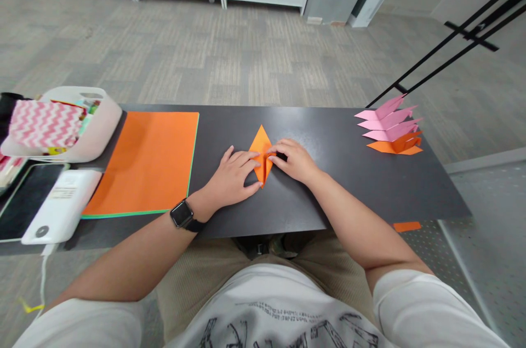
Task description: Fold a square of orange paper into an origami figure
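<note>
Head-worn camera looks forward and down from close above the dark table (341,142)

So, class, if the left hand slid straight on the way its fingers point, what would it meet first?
The left hand would first meet the folded orange paper, which its fingers seem to touch; the right hand lies just beyond, though depth is hard to judge.

A white basket (99,130) stands near a phone (29,199).
</note>
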